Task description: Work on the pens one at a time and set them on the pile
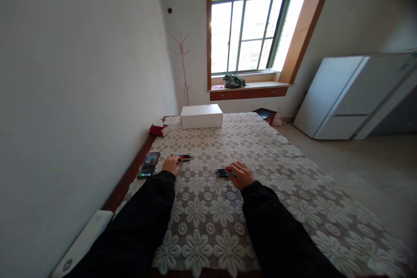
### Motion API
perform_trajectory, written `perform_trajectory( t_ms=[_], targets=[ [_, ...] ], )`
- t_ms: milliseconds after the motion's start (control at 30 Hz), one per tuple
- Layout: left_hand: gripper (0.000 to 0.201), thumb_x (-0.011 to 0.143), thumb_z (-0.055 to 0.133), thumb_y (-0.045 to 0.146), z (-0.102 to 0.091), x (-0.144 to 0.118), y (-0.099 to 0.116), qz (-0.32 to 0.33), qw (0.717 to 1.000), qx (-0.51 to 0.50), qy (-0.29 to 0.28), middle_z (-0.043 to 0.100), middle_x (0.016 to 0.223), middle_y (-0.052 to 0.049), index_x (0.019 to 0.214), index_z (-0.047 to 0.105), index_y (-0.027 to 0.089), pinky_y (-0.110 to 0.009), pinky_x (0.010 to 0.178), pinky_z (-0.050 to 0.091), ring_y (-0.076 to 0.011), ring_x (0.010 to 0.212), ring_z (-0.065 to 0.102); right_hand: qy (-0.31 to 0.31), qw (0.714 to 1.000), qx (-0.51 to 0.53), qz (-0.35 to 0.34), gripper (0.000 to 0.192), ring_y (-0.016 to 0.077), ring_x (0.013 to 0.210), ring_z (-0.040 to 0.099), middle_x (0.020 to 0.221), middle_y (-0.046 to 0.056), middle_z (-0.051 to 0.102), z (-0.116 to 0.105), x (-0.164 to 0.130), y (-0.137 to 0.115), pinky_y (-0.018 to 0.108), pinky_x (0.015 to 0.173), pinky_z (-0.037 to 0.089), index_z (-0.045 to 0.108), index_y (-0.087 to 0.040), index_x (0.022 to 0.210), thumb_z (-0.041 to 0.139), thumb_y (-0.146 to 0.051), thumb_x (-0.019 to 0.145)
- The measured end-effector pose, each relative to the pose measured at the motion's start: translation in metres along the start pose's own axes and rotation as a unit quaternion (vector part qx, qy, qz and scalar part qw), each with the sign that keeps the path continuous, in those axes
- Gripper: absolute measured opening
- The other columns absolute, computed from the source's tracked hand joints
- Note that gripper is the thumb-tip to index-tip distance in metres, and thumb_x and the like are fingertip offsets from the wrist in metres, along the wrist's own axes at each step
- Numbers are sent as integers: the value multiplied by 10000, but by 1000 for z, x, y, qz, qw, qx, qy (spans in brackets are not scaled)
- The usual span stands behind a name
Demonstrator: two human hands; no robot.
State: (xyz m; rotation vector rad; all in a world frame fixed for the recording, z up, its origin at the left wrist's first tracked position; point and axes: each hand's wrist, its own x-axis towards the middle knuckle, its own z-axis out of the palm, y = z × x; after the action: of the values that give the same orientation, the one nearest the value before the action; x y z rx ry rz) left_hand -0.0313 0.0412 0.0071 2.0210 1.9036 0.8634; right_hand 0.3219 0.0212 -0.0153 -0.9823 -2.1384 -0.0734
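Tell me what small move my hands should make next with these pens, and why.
Probably close the right hand on the blue pens beneath its fingers: they lie flat on the tablecloth, while the left hand already rests on the red pens.

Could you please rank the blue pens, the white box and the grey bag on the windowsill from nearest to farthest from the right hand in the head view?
From the right hand:
1. Blue pens, under its fingertips on the lace cloth.
2. White box, at the table's far end.
3. Grey bag, on the windowsill beyond the table.
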Motion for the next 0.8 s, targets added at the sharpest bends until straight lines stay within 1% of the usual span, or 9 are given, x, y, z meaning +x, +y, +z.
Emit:
perform_trajectory(
  t_ms=[100, 200, 267, 333, 433, 500, 567, 733, 800],
  targets=[
    [182, 878, 595, 226, 7, -10, 20, 14, 996, -85, -16, 727, 985, -87, 1033, 675, 174, -374, 853, 519, -219, 880, 665, -21, 995, 93, 22, 165, 192, 836, 634, 860, 48, 695, 5, 5, -22, 332, 805, 489, 645, -231, 904, 503, -287, 965],
    [312, 914, 585, 410, 15, -26, 46, 29, 980, -190, -44, 735, 971, -75, 1123, 626, 181, -285, 693, 550, -169, 778, 695, -49, 985, 154, 60, 157, 188, 815, 640, 884, 41, 691, 16, 10, -49, 333, 777, 516, 623, -230, 1017, 533, -339, 951],
    [424, 823, 696, 505, 21, -38, 62, 4, 909, -404, -99, 738, 998, -111, 1046, 606, 156, -291, 674, 563, -189, 799, 712, -58, 980, 175, 79, 257, 195, 878, 650, 997, 59, 699, 23, 12, -64, 346, 808, 527, 576, -228, 1148, 573, -368, 932],
    [498, 709, 804, 521, 27, -50, 72, -37, 850, -505, -145, 746, 977, -116, 967, 597, 147, -290, 673, 567, -192, 791, 716, -67, 978, 176, 90, 350, 192, 861, 652, 1031, 66, 699, 29, 14, -73, 343, 797, 530, 528, -228, 1229, 591, -385, 922],
    [523, 630, 863, 509, 38, -63, 74, -93, 813, -554, -155, 754, 918, -102, 892, 604, 137, -285, 668, 569, -182, 763, 713, -94, 980, 152, 85, 304, 189, 822, 653, 983, 60, 700, 35, 12, -77, 328, 785, 517, 536, -226, 1201, 567, -373, 936],
    [514, 611, 872, 508, 44, -69, 70, -97, 818, -546, -153, 752, 867, -87, 850, 623, 128, -280, 649, 565, -165, 709, 698, -133, 978, 140, 78, 262, 188, 805, 658, 919, 43, 694, 37, 8, -76, 305, 760, 505, 539, -227, 1195, 522, -327, 953],
    [479, 632, 858, 502, 46, -71, 63, -81, 842, -510, -156, 741, 793, -65, 842, 652, 124, -267, 610, 548, -141, 632, 668, -179, 972, 132, 77, 294, 187, 783, 665, 866, 29, 686, 39, 3, -73, 284, 727, 490, 512, -225, 1250, 471, -275, 963],
    [270, 724, 803, 382, 39, -69, 46, 19, 945, -305, -116, 727, 765, -31, 864, 718, 168, -260, 629, 514, -135, 651, 642, -241, 964, 75, 77, 245, 202, 840, 673, 954, 63, 718, 37, -5, -69, 280, 736, 456, 571, -224, 1154, 401, -283, 988],
    [213, 750, 782, 352, 35, -69, 43, 75, 967, -221, -107, 733, 814, -31, 874, 727, 187, -267, 675, 521, -141, 698, 641, -252, 964, 45, 71, 245, 206, 863, 668, 976, 70, 722, 35, -5, -70, 280, 735, 441, 602, -221, 1081, 390, -309, 994]
  ],
)
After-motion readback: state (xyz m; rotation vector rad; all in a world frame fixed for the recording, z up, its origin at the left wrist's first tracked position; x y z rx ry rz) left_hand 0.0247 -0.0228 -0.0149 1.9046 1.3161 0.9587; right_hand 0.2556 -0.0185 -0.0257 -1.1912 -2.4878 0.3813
